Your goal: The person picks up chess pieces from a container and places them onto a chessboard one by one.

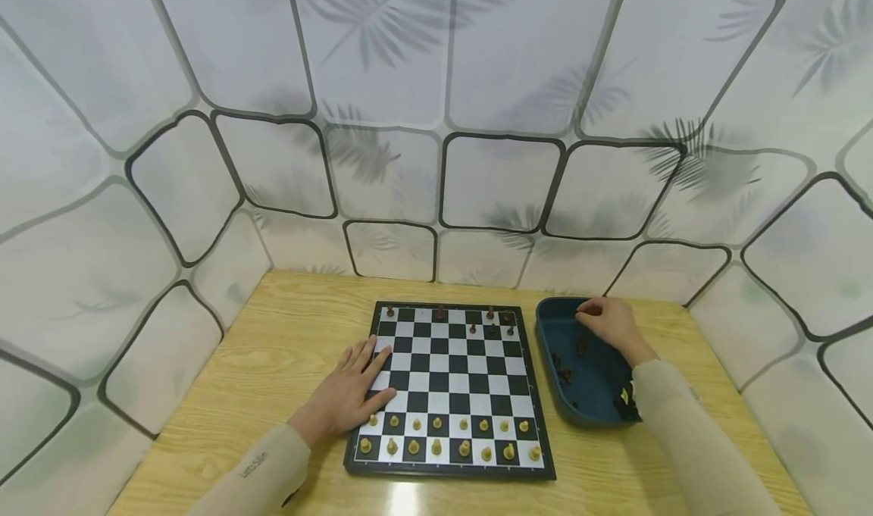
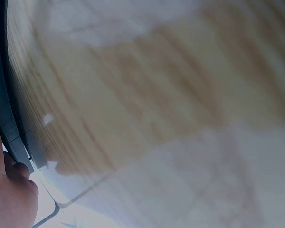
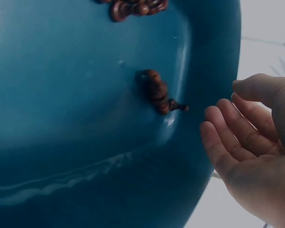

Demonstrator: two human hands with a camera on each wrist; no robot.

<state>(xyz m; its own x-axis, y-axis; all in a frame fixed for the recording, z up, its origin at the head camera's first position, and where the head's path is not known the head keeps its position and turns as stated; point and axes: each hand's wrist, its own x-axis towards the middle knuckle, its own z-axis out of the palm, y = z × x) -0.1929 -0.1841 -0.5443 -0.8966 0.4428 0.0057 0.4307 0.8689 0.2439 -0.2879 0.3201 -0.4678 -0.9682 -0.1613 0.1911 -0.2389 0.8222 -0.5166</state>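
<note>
Left hand [image 1: 351, 389]: laid flat, fingers spread, at the 9 o'clock edge of the chessboard [image 1: 439, 383]; nothing seen gripped.
Cluster of pieces [image 1: 564, 374]: heaped in the blue bin [image 1: 603, 395].
Lying piece [image 3: 155, 91]: set apart at the cluster's 1 o'clock, long axis roughly 12-to-6 from the head; untouched.
Right hand [image 1: 610, 325]: much the nearer; held at the bin's 1 o'clock end, fingers loosely bent, thumb near index, nothing visible between; the piece is left at its fingertips' 6 o'clock.

The tray [image 3: 76, 104] looks glossy plastic, the table [image 1: 293, 326] smooth, shiny, wood-grained.
</note>
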